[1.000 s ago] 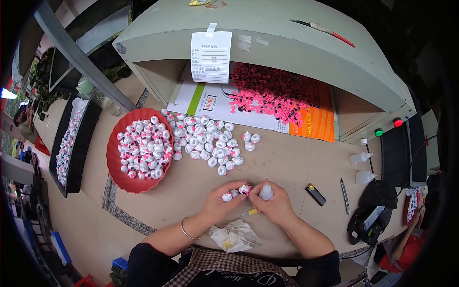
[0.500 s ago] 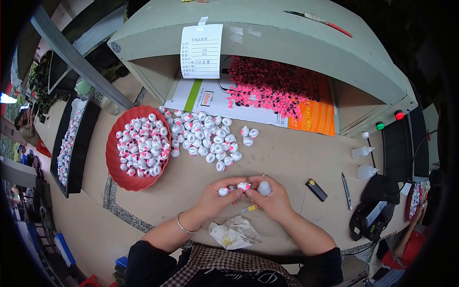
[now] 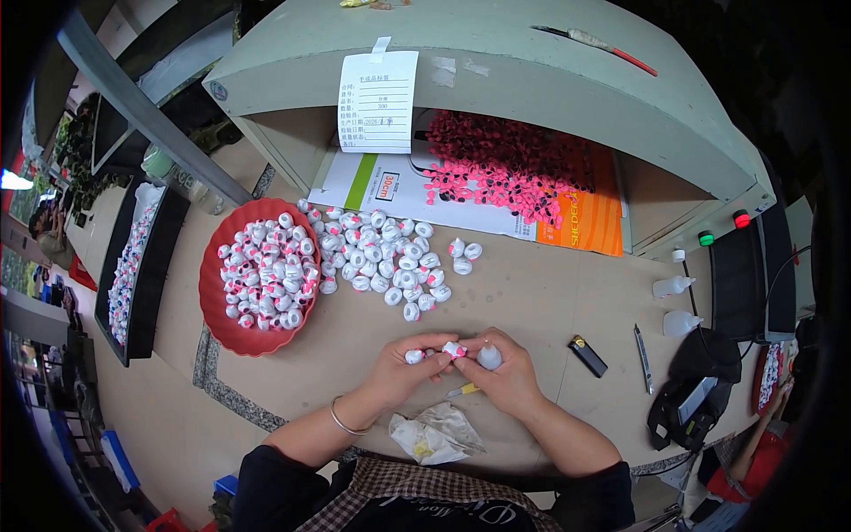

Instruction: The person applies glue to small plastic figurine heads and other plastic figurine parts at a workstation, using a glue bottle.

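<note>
My left hand (image 3: 394, 370) is closed around small white-and-pink figurine pieces. One figurine piece (image 3: 454, 350) sits at its fingertips, and another white piece (image 3: 414, 356) shows by the knuckles. My right hand (image 3: 514, 379) meets it there, its fingers touching the same figurine piece while a small translucent squeeze bottle (image 3: 489, 356) is tucked in its grip. Below the hands lies a yellow-handled tool (image 3: 463, 389), partly covered. Nearer me is a crumpled pale wrapper (image 3: 434, 434) with yellowish stains.
A red scalloped bowl (image 3: 213, 301) holds many white-and-pink pieces; a loose pile (image 3: 386, 257) lies beside it. Pink parts (image 3: 496, 191) fill the shelf (image 3: 656, 191). Rightward are a lighter (image 3: 587, 355), a knife (image 3: 643, 359), two bottles (image 3: 681, 323) and a black bag (image 3: 709, 363).
The whole view has shifted slightly. Both hands stay together at the figurine piece, with only small finger movements; the bottle remains in my right hand.
</note>
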Motion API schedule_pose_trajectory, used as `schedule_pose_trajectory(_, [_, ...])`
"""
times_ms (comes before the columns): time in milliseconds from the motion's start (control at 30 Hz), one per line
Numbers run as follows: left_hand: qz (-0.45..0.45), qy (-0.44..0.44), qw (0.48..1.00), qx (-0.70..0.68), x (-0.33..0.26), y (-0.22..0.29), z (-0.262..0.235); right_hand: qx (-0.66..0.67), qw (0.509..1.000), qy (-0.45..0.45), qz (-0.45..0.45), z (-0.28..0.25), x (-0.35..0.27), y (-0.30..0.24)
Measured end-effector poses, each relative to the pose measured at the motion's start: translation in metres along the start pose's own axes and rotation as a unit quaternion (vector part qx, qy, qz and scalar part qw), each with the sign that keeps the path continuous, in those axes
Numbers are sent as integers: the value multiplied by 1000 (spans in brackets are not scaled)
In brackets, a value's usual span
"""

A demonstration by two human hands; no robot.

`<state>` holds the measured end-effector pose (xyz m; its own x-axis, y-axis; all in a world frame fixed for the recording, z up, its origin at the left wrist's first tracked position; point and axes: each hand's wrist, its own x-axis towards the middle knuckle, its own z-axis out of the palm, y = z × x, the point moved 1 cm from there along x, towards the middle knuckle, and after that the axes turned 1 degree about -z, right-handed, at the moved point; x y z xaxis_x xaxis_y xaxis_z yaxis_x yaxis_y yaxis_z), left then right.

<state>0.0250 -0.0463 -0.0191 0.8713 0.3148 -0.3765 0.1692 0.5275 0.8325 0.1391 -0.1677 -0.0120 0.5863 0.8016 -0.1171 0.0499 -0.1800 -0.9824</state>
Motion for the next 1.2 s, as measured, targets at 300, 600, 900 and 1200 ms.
schedule_pose_trajectory(300, [8, 22, 999, -46, -2, 1, -1, 37, 999, -16, -12, 7, 3, -8])
schedule_pose_trajectory(600, [196, 52, 844, -498, -2, 32, -55, 142, 987, 27, 76, -2, 2, -6])
schedule_pose_trajectory(900, [-44, -33, 959, -279, -3, 7, -13, 136, 989, 45, -32, -14, 1, -18])
schedule_pose_trajectory(1200, [-37, -34, 983, -178, 2, -3, 4, 54, 990, -9, -127, -6, -5, -16])
